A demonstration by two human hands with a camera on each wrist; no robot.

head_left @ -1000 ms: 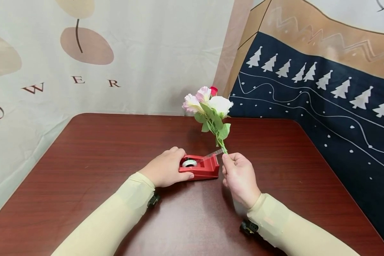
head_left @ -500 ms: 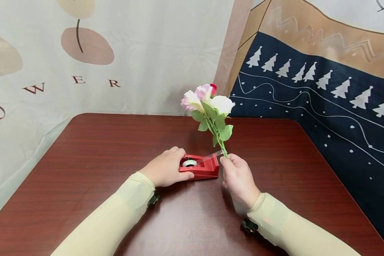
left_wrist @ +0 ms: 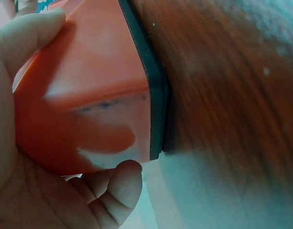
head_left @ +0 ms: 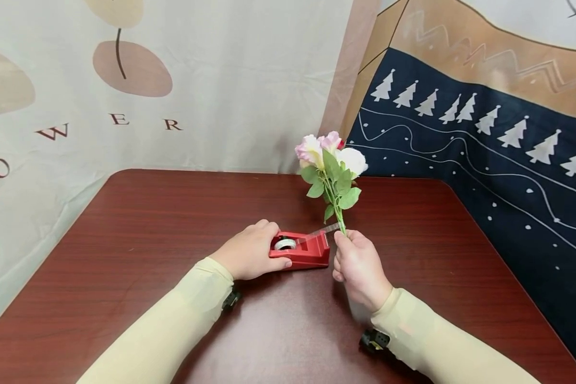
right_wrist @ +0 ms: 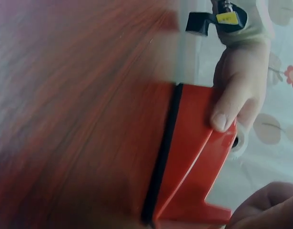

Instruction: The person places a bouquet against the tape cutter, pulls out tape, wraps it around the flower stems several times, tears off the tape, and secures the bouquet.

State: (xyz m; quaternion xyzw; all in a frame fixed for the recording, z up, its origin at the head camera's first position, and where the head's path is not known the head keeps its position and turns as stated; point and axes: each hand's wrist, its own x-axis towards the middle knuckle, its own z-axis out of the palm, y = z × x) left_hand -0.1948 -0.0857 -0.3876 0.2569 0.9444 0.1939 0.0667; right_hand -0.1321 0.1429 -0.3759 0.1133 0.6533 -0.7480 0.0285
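A red tape dispenser (head_left: 304, 258) with a dark base stands on the table, a roll of clear tape (head_left: 285, 244) inside it. My left hand (head_left: 249, 253) grips its rear end, thumb along the near side; the left wrist view shows the fingers around the red body (left_wrist: 103, 62). Past the dispenser's right end, my right hand (head_left: 360, 266) pinches the stems of a small bunch of flowers (head_left: 333, 165), pink, white and a bit of red with green leaves. A strip of tape (head_left: 327, 229) stretches from the dispenser to the stems. The right wrist view shows little of the right hand (right_wrist: 270, 210).
The brown wooden table (head_left: 182, 202) has rounded far corners. Behind it hangs a pale printed cloth (head_left: 230, 96), with a dark blue cloth with white trees (head_left: 427, 138) on the right. A small black camera (head_left: 374, 340) sits at the right wrist.
The flower bunch has swung to the right and stands more upright in my right hand. The strip of tape still reaches the stems. My left hand and the dispenser have hardly moved.
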